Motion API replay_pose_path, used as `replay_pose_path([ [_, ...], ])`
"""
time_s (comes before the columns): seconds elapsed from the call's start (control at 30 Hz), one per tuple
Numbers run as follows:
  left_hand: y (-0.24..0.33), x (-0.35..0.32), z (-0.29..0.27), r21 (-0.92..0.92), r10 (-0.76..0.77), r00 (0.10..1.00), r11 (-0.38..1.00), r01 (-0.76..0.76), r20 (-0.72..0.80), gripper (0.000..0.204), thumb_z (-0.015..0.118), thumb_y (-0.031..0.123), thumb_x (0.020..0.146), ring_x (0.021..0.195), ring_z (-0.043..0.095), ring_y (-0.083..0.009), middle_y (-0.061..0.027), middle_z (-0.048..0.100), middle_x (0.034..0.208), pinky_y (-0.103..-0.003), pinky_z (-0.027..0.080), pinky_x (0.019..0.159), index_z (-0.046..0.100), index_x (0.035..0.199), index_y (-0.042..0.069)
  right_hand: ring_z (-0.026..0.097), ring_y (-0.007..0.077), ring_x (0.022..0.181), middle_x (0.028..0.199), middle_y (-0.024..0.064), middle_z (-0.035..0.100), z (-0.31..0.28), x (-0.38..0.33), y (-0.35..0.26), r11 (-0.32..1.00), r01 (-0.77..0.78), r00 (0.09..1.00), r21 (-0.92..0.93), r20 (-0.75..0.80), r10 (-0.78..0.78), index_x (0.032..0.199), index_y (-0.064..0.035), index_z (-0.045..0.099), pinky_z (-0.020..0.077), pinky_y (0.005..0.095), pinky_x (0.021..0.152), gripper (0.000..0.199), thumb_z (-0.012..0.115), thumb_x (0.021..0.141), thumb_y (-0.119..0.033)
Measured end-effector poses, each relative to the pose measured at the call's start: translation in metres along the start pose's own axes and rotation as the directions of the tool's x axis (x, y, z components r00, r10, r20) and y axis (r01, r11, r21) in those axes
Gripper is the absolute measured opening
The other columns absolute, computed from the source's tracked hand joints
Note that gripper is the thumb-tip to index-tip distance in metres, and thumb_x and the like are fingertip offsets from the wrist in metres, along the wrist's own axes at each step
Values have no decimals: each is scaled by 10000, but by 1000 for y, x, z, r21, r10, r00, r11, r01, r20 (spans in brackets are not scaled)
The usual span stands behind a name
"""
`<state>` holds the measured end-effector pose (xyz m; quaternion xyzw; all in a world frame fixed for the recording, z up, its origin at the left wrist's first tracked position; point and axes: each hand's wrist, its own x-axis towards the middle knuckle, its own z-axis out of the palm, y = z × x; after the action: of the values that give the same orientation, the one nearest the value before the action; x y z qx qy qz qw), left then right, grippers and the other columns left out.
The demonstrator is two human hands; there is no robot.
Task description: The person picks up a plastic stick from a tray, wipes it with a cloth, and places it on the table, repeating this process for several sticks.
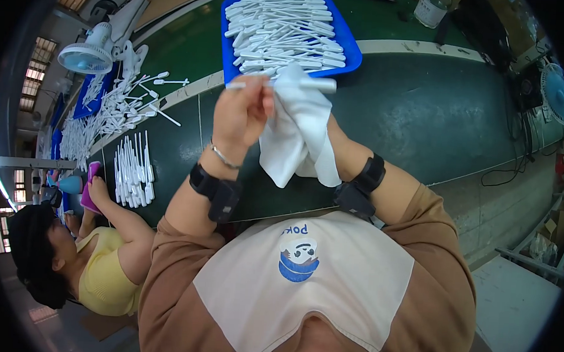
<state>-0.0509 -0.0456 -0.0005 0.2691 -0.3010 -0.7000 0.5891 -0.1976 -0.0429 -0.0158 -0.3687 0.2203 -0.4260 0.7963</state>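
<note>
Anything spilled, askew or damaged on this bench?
Nothing damaged. Loose white plastic sticks lie scattered off the far blue tray at left. The left hand and cloth-covered right hand hold one white stick.

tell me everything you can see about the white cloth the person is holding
The white soft fabric cloth looks plain and unprinted, crumpled at the top and hanging in loose folds with two pointed corners below. It is held up above the dark green table, just in front of the blue plastic tray of white sticks. Its upper part is bunched around a long white plastic stick that lies roughly level. The left hand pinches the stick beside the cloth; the right hand is mostly hidden behind the cloth, gripping it.
</note>
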Motion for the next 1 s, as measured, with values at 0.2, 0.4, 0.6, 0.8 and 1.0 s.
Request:
replay_pose_path([
  [0.2,13,106,-3,298,89,973,954,-22,-214,123,525,86,811,627,557,-145,-77,563,735,-228,476,546,528,893,-6,449,91,655,771,-9,454,6,6,3,984,-54,984,-168,-175,24,976,-117,472,413,253,572,192,490,824,-232],
  [0.4,5,126,-3,275,-180,928,921,276,-327,207,533,99,812,659,573,-164,-127,585,811,-240,497,574,493,980,-14,468,102,679,796,-9,462,10,2,-1,992,-11,992,-123,-128,-5,978,-116,468,425,266,575,199,493,836,-254],
  [0.6,42,86,-1,345,-131,955,912,222,-266,328,513,136,826,635,574,-156,-148,597,828,-239,494,571,430,1104,-17,516,117,778,897,11,496,-5,-3,9,991,-126,991,53,-49,128,1058,-120,454,460,280,650,295,526,831,-293],
  [0.8,134,65,-132,974,473,852,143,177,-225,227,486,96,789,737,599,-229,-134,614,880,-316,489,655,573,995,60,530,138,876,999,39,517,12,-3,1,993,-116,976,-18,-189,111,1134,-67,433,456,288,745,371,531,830,-256],
  [1.0,178,52,-214,659,359,880,-585,473,-312,238,513,94,753,909,560,-277,-114,591,981,-351,439,798,611,967,129,525,140,894,1022,39,514,5,-4,3,991,-123,971,-50,-210,110,1163,-64,416,447,292,768,411,534,828,-271],
])
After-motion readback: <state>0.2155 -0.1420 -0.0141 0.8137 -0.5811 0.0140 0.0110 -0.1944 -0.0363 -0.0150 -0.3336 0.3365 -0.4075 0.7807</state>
